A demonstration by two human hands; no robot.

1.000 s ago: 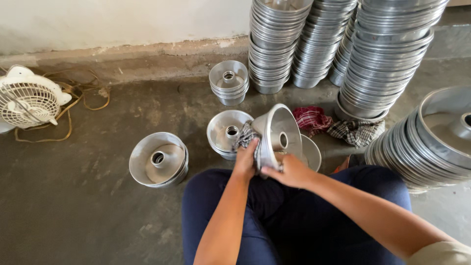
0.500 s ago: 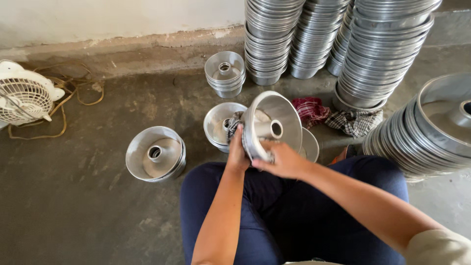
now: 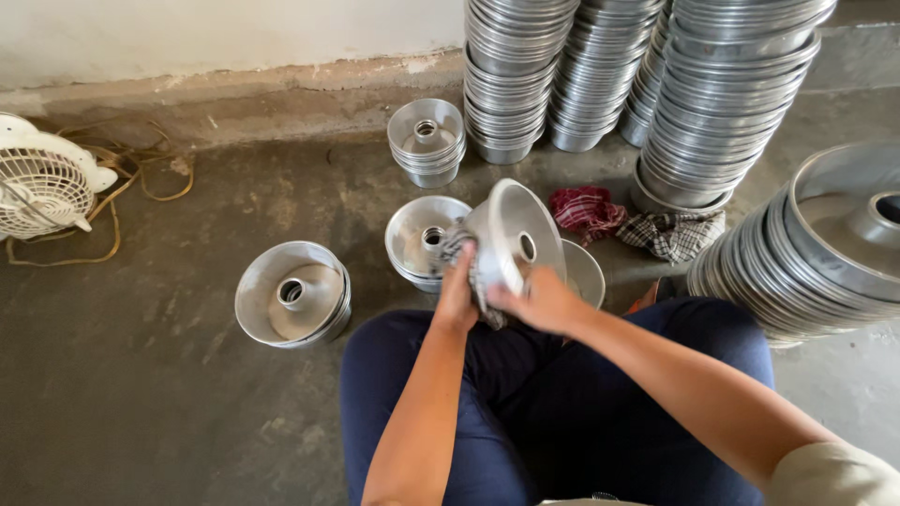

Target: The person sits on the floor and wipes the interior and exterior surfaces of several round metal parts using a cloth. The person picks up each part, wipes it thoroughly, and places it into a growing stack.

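**Wiping a ring pan over my lap**

The aluminium ring pan is tilted on edge above my knees, its hollow facing 9 o'clock. My right hand grips its lower rim, fingers curled tight against the metal. My left hand presses a checked cloth to the pan's near side, fingers closed on the fabric.

Progress, as I judge it: this pan is mid-wipe. Whether the ones on the floor are done or waiting, I cannot tell.

Outward from the pan:
- Just behind it, at 12 o'clock, a shallow pan stack, top pan holding nothing but its centre tube.
- A plain bowl tucked at 3 o'clock.
- At 9 o'clock a second stack, likewise nothing inside.
- Further out at 12, a small stack.
- Tall columns at 1 o'clock; a leaning row at 3.
- A red rag and a checked rag lie between them.
- White fan far at 10 o'clock.
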